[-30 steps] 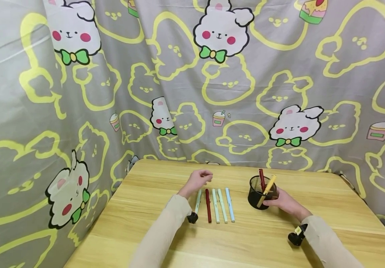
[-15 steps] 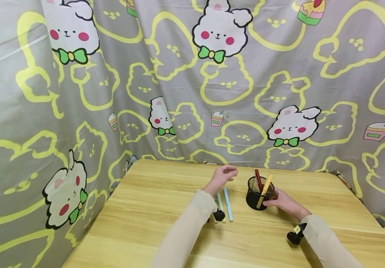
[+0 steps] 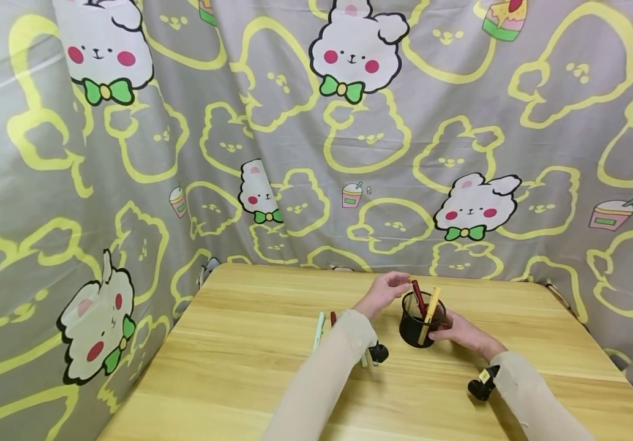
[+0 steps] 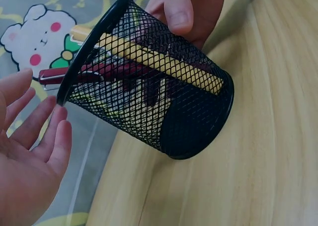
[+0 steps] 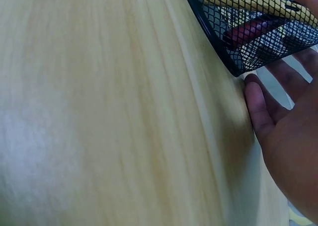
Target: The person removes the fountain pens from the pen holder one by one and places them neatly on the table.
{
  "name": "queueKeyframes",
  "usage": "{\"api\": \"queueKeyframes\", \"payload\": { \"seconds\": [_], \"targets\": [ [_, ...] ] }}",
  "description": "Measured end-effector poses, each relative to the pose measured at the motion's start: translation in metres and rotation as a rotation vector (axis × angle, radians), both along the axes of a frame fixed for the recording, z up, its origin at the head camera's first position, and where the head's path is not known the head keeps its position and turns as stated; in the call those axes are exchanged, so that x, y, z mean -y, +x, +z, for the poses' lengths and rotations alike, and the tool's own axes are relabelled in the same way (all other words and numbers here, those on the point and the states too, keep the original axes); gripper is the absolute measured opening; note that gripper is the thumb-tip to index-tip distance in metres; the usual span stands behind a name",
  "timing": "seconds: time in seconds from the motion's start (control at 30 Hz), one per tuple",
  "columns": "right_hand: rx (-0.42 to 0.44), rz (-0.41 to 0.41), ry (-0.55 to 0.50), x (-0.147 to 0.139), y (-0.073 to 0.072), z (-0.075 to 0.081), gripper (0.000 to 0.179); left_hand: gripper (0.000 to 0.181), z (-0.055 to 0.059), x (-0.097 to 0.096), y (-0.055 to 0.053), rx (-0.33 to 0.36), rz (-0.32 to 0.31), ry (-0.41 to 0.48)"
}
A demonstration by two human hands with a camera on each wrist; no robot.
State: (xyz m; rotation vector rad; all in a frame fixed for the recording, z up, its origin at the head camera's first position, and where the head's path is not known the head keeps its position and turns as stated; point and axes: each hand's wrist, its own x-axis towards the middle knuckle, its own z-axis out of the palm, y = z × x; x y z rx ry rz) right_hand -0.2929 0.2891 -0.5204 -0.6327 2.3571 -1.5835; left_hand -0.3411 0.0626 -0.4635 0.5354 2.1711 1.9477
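A black mesh pen holder (image 3: 417,334) stands upright on the table, with a yellow pen (image 3: 431,305) and a dark red pen (image 3: 419,299) leaning inside it. My right hand (image 3: 462,334) grips its right side, thumb in front; in the left wrist view the thumb lies against the mesh. Beside the holder's rim, on the left, is my left hand (image 3: 385,293). Its fingers are loosely bent with nothing visible between them, and in the left wrist view they come close to the rim (image 4: 63,89); whether they touch it I cannot tell.
Left of the holder, a light green pen (image 3: 319,331) and a dark red pen (image 3: 333,317) lie on the wooden table (image 3: 239,367). More pens are mostly hidden under my left sleeve (image 3: 327,373). A patterned curtain (image 3: 294,135) hangs behind the table.
My left hand has moved right, from above the row of pens to the pen holder's rim. My right hand keeps its grip on the holder.
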Motion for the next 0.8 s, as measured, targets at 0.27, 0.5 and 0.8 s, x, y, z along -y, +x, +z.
{"api": "queueKeyframes", "payload": {
  "seconds": [0.27,0.5,0.8],
  "targets": [
    [-0.002,0.017,-0.012,-0.001,0.000,-0.001,0.066,0.026,0.003,-0.008,-0.001,-0.009,-0.011,-0.034],
    [0.000,0.019,-0.022,0.000,-0.001,-0.005,0.066,0.024,0.003,-0.012,0.001,-0.034,-0.022,-0.079],
    [-0.009,0.041,-0.044,-0.001,-0.003,-0.005,0.066,0.021,-0.002,-0.014,-0.001,-0.089,0.060,-0.087]
  ]
}}
